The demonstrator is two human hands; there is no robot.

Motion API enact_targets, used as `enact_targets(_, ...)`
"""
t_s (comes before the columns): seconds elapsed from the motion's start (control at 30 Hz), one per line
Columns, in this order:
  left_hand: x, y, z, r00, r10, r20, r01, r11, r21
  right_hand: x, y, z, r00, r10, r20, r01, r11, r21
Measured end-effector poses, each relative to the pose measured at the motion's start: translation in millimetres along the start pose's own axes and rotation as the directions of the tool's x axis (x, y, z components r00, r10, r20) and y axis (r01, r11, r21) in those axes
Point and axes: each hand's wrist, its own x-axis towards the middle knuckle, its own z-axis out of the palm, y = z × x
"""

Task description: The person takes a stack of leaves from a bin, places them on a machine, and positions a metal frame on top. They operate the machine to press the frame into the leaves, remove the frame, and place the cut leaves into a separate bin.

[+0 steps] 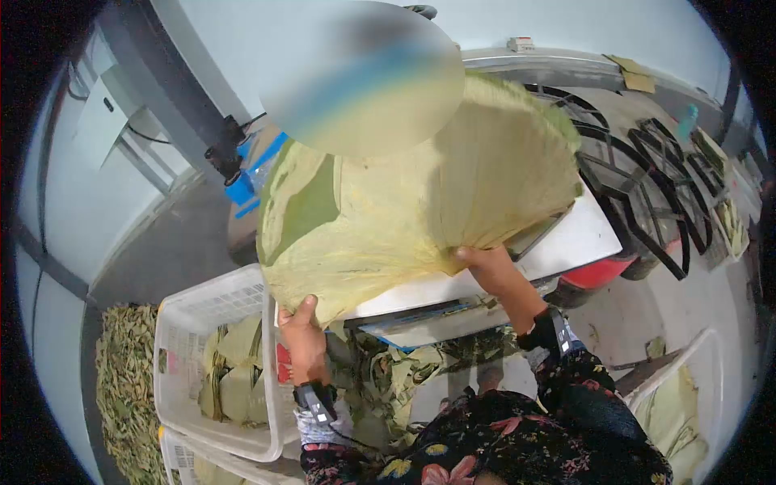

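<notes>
A large pale yellow-green dried leaf [388, 218] is spread out in front of me above a white board [570, 246]. At its lower left corner, my left hand [304, 339] pinches the edge with the thumb on top. My right hand [491, 273] grips the lower edge further right, thumb also on top. The fingers beneath the leaf are hidden. A blurred oval covers part of the leaf's upper side.
A white crate [275, 388] with folded leaves stands at the left, beside a heap of leaf scraps [125, 388]. Black metal frames [647, 194] lie at the right. Another white bin [711, 380] holds leaves at the lower right.
</notes>
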Motion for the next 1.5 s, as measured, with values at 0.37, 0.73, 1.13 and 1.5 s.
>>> enact_targets(0.37, 7, -30, -12, 0.966, 0.108, -0.236, -0.081, 0.989, 0.124, 12, 6, 4, 0.983, 0.163, 0.086, -0.133, 0.948, -0.288)
enact_targets(0.73, 53, -16, -35, 0.986, -0.162, -0.036, 0.166, 0.961, 0.222, 8, 17, 23, 0.972, 0.233, 0.027, -0.231, 0.972, -0.052)
enact_targets(1.13, 11, -47, 80, 0.534, 0.122, 0.837, -0.834, 0.24, 0.497, 10, 46, 35, 0.917, 0.159, -0.367, -0.216, 0.969, -0.12)
enact_targets(1.5, 9, -91, 85, 0.556, 0.077, 0.828, -0.822, 0.2, 0.533, 15, -77, -38, 0.961, -0.244, 0.131, 0.088, -0.181, -0.98)
